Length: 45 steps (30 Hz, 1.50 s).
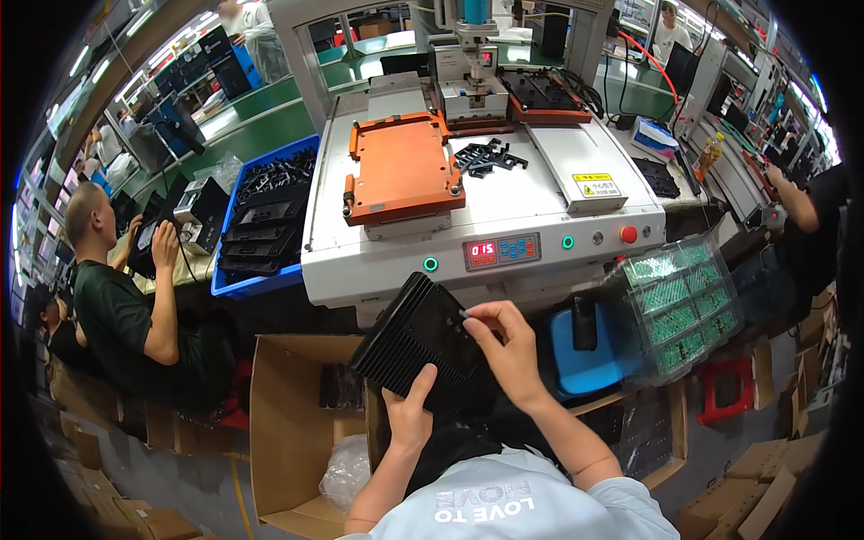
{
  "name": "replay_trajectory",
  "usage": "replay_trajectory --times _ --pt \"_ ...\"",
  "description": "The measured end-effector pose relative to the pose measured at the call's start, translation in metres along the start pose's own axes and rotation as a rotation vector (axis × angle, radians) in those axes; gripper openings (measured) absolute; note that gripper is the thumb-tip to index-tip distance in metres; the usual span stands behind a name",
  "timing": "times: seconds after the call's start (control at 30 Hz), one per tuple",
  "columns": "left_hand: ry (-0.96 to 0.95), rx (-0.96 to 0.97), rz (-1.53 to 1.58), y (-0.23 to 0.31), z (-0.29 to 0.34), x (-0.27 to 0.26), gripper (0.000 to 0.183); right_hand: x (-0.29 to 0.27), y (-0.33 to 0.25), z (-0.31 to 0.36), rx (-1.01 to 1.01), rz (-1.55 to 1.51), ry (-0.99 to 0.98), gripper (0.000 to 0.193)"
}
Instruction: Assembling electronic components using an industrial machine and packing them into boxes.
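Observation:
Above my lap, tilted, is a black plastic casing (430, 331) with ribs along its left side and lower edge. My left hand (409, 418) grips it from below, with the thumb lying over the ribbed edge. At the casing's upper right, my right hand (506, 346) is closed in a pinch against its surface. Whatever is between those fingertips is too small to make out. Just beyond the casing stands a white press machine (378, 270). On it lie an orange fixture plate (400, 171) and a loose pile of small black clips (486, 159).
A second fixture holding a black part (544, 90) sits beside the press head (474, 85). At left is a blue bin (261, 286) of black parts; below it, an open cardboard box (288, 396). At right are a blue stool (580, 364) and green circuit boards (675, 310). Co-workers sit both sides.

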<state>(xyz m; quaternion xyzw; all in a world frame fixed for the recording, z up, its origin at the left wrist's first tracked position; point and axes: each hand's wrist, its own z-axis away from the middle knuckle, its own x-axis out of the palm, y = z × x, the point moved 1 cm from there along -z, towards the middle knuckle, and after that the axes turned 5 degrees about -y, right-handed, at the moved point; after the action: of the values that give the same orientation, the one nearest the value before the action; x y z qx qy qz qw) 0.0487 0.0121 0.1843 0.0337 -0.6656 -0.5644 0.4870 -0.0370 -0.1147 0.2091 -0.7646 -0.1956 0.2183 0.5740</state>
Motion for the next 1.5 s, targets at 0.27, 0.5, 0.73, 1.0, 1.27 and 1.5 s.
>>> replay_trajectory --times 0.27,0.5,0.73,1.0,1.27,1.5 --pt "0.036 0.054 -0.014 -0.009 0.009 -0.003 0.047 0.009 0.011 0.016 -0.192 0.238 0.156 0.010" --pt "-0.245 -0.075 -0.120 -0.001 -0.005 -0.039 0.057 -0.022 0.025 0.012 0.283 -0.686 -0.383 0.034" --pt "-0.090 -0.388 -0.039 -0.045 0.000 -0.043 0.056 -0.037 0.089 0.064 0.431 -0.557 -0.288 0.034" --pt "0.024 -0.648 -0.052 -0.073 -0.005 -0.051 0.032 -0.197 0.289 0.241 0.665 -0.241 0.760 0.024" --pt "-0.009 -0.679 -0.026 -0.085 -0.005 -0.035 0.032 -0.169 0.351 0.390 0.959 0.812 0.566 0.039" --pt "-0.066 -0.698 -0.069 -0.091 -0.001 -0.029 0.032 -0.141 0.352 0.359 0.910 1.143 0.314 0.072"
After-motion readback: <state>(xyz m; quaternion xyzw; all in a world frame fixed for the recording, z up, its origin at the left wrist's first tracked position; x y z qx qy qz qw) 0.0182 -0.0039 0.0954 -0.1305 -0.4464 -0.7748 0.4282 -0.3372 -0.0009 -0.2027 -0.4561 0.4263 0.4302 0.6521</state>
